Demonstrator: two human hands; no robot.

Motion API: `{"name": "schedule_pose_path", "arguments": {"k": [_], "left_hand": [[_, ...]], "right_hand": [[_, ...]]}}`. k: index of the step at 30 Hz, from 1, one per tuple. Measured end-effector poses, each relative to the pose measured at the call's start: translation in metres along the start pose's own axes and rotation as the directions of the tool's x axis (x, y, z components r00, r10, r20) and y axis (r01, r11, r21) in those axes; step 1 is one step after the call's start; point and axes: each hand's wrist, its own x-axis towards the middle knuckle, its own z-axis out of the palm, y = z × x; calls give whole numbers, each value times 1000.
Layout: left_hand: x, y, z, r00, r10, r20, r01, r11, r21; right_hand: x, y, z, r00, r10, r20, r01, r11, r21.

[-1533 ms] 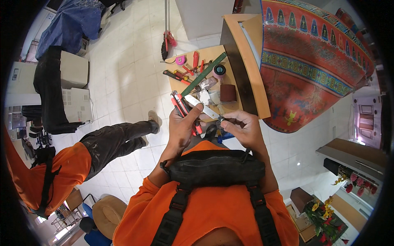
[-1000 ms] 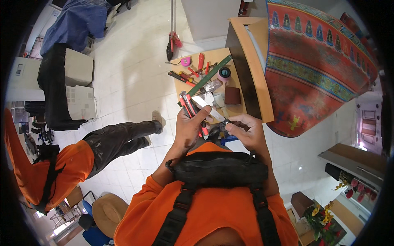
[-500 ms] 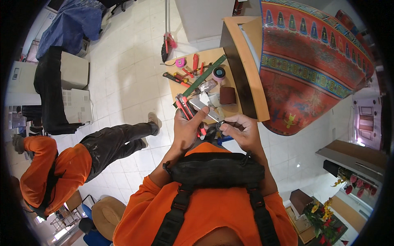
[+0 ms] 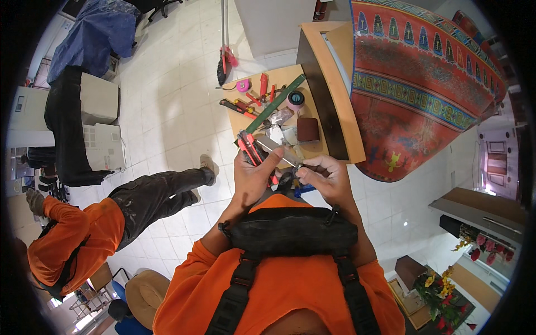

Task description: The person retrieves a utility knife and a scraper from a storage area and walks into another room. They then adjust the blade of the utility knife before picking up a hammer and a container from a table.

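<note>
Left hand [image 4: 254, 174] — near table edge [image 4: 234, 124]

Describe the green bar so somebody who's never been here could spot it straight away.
Find the big red patterned piece on the right, then the wooden table left of it. The green bar slants across that table toward the left hand. It's long, straight and green, unlike the shorter red tools beside it.
</note>
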Motion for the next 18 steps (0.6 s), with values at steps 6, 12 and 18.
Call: {"name": "schedule_pose_path", "arguments": {"k": [6, 12, 18], "left_hand": [[1, -5, -5, 1000, 5, 2, -5, 1000, -2], [1, -12, -10, 1000, 1, -7, -1, 999, -41], [-2, -4, -7, 1000, -9, 12, 9, 999, 31]], "right_hand": [[0, -1, 1, 1000, 2, 29, -3, 999, 39], [0, -7, 0, 998, 25, 52, -28, 997, 68], [0, -5, 0, 999, 11, 40, -13, 999, 38]]}}
